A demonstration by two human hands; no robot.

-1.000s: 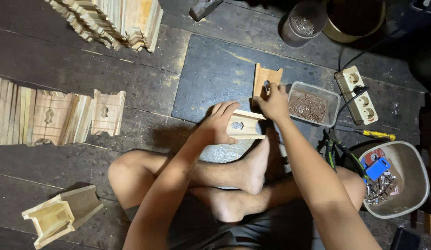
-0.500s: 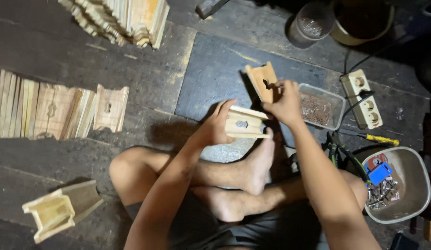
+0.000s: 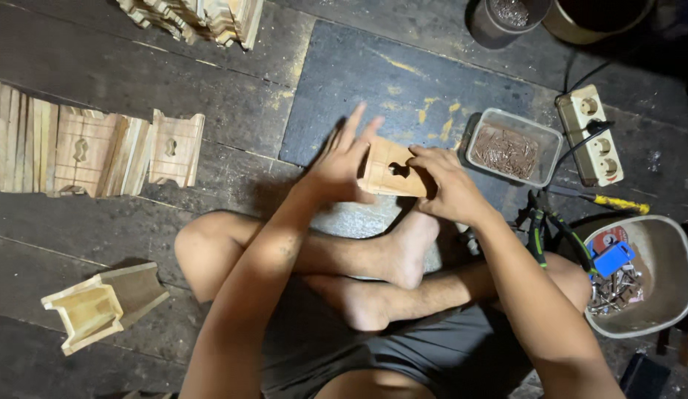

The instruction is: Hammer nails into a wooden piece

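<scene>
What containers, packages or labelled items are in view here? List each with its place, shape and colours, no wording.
Clear plastic tub: right of the hands, rectangular, full of brownish nails.
Grey bowl: far right, rounded, holding screws, a blue plastic piece and a red-and-white label.
Dark cup: top edge, round, holding small metal bits.
Power strip: upper right, cream, oblong, one black plug in.
No screens or signs.

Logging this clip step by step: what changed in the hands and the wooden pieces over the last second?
The right hand lifted a flat wooden panel with a keyhole cut off the dark mat and brought it to the piece in the left hand; both hands now hold it together. The tray of nails, power strip and stacked panels stayed put.
</scene>
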